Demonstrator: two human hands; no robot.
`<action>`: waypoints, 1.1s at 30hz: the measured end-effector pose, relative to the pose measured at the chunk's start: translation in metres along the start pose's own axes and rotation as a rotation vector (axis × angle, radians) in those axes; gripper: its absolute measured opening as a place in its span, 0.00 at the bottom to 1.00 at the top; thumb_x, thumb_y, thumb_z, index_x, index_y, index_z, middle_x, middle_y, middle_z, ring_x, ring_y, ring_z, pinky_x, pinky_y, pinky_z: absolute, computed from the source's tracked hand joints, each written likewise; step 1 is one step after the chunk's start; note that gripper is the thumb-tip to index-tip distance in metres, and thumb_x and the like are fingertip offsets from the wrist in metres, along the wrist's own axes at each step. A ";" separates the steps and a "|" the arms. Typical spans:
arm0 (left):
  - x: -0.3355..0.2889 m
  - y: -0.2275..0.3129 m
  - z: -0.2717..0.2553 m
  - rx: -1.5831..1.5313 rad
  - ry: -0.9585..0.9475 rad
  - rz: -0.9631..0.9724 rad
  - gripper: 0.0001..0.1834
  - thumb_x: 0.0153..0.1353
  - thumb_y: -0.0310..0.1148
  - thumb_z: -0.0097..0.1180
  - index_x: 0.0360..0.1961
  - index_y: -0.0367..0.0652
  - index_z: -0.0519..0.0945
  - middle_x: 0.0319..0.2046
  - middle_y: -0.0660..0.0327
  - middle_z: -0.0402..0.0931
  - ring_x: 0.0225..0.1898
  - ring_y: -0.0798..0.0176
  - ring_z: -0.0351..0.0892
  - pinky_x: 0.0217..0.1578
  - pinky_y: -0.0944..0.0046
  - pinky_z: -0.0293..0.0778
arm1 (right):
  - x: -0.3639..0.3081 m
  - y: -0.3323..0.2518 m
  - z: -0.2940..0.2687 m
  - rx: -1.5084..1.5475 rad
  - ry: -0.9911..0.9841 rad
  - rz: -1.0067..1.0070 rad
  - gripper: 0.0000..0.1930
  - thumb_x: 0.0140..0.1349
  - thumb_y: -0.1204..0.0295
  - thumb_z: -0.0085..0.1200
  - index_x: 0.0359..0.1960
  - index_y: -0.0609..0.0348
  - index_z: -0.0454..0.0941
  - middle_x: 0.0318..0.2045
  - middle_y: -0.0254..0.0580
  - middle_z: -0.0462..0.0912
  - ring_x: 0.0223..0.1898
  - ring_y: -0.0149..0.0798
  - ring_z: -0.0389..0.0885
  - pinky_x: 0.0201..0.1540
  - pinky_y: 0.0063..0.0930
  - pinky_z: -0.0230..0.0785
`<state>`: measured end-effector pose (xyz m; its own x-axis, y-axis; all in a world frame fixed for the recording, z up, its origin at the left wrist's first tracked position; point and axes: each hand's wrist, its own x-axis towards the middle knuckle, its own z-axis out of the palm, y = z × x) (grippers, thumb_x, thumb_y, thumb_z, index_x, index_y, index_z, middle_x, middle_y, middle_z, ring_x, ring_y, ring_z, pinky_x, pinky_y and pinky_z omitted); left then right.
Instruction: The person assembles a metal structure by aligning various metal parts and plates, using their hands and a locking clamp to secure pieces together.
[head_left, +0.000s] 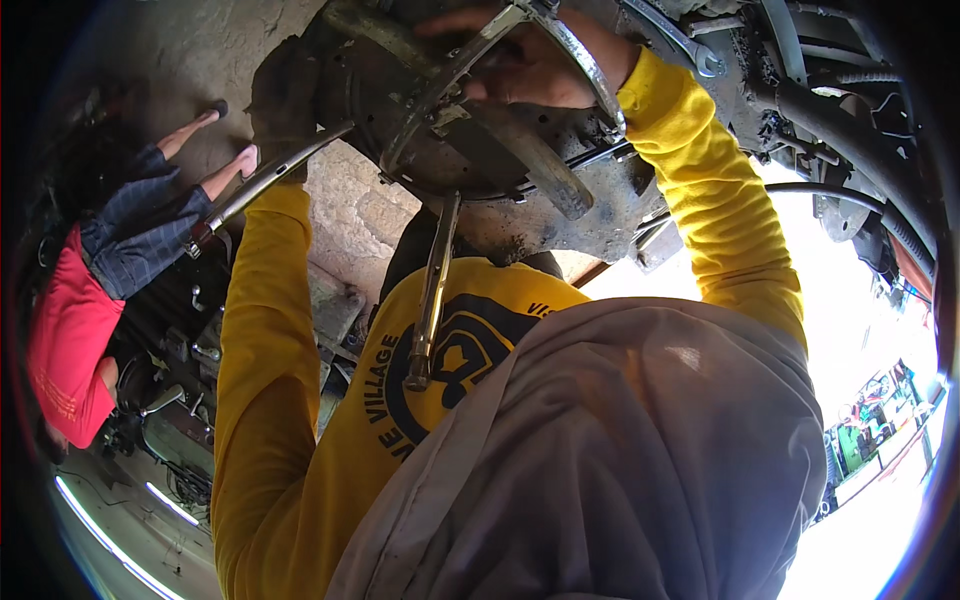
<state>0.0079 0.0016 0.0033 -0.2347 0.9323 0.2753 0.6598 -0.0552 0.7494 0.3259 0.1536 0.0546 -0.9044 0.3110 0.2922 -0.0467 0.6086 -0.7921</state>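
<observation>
My right hand reaches in from the right over a dark, greasy metal plate with a round opening. Its fingers curl beside a thick worn metal bar, partly behind a curved metal frame; what they grip is hidden. My left hand is a dark shape in shadow at the plate's left side, its fingers indistinct. Close to it, a shiny metal rod slants down to the left. A second shiny rod with a rounded end hangs from the plate in front of my yellow shirt.
A combination wrench lies at the upper right, near dark pipes and hoses. At the left is another person in a red top and checked shorts. Dark machine parts sit beside my left arm. Bright daylight glares at the right.
</observation>
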 end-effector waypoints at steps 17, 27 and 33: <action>-0.002 -0.002 0.000 0.009 -0.001 0.023 0.23 0.59 0.35 0.58 0.56 0.41 0.71 0.52 0.48 0.69 0.50 0.49 0.72 0.47 0.55 0.74 | 0.006 0.005 0.006 1.265 -0.018 0.284 0.23 0.52 0.66 0.65 0.50 0.59 0.76 0.52 0.48 0.77 0.49 0.45 0.76 0.53 0.37 0.69; -0.003 -0.001 -0.003 0.026 0.000 0.050 0.24 0.60 0.36 0.58 0.56 0.41 0.71 0.52 0.49 0.69 0.51 0.49 0.72 0.47 0.55 0.74 | 0.004 -0.010 0.012 1.470 -0.005 0.327 0.25 0.51 0.63 0.67 0.50 0.59 0.77 0.52 0.49 0.76 0.49 0.46 0.76 0.53 0.39 0.69; 0.002 -0.005 -0.005 0.207 -0.036 0.244 0.24 0.61 0.37 0.57 0.56 0.41 0.70 0.52 0.50 0.70 0.50 0.52 0.73 0.46 0.56 0.75 | 0.001 -0.009 0.013 1.149 -0.001 0.293 0.25 0.50 0.63 0.67 0.50 0.59 0.77 0.51 0.49 0.77 0.48 0.47 0.76 0.53 0.38 0.69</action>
<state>0.0006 0.0017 0.0029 -0.0285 0.9126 0.4078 0.8259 -0.2084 0.5240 0.3195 0.1390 0.0552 -0.9444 0.3283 0.0193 -0.1906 -0.4986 -0.8456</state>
